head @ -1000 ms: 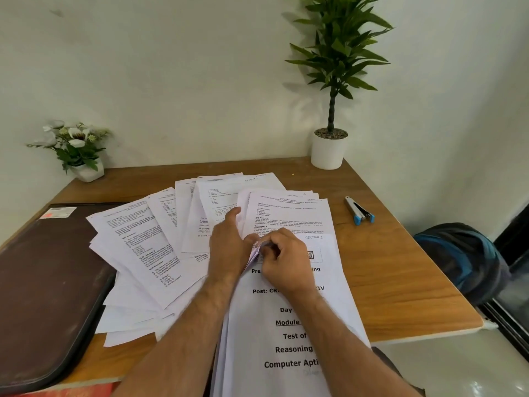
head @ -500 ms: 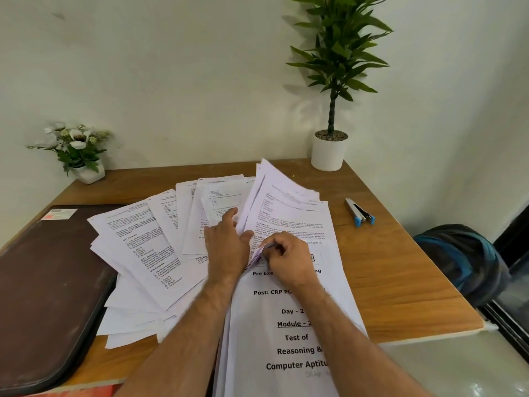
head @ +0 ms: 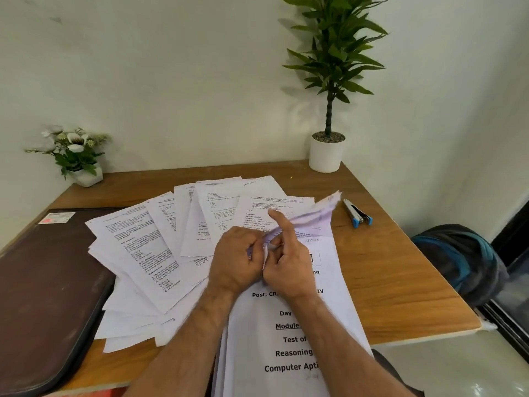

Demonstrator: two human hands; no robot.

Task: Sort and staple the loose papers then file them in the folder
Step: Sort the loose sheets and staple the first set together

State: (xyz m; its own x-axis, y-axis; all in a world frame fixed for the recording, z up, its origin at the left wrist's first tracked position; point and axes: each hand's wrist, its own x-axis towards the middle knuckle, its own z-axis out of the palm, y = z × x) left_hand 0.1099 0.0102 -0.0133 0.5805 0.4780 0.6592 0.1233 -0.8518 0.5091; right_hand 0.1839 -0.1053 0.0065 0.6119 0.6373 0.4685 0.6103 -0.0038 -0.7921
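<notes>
Several loose printed papers (head: 137, 253) lie fanned across the wooden table (head: 400, 276). A cover sheet with bold print (head: 289, 339) lies nearest me, on top of a stack. My left hand (head: 236, 259) and my right hand (head: 289, 267) meet at the top of that stack. Both pinch a few sheets (head: 312, 216) that are lifted and curl away to the right, blurred. My right index finger points up along them. A dark brown folder (head: 43, 296) lies shut at the left. A blue and white stapler (head: 357, 214) rests at the right.
A tall potted plant (head: 327, 151) stands at the back right corner and a small flower pot (head: 83, 173) at the back left. A dark bag (head: 458, 262) sits on the floor beyond the table's right edge. A pink label (head: 57, 217) is on the folder.
The sheets at the stack's top were flat, then lifted to the left, and now flip over to the right. My right index finger has straightened upward; both hands stayed near the stack's top.
</notes>
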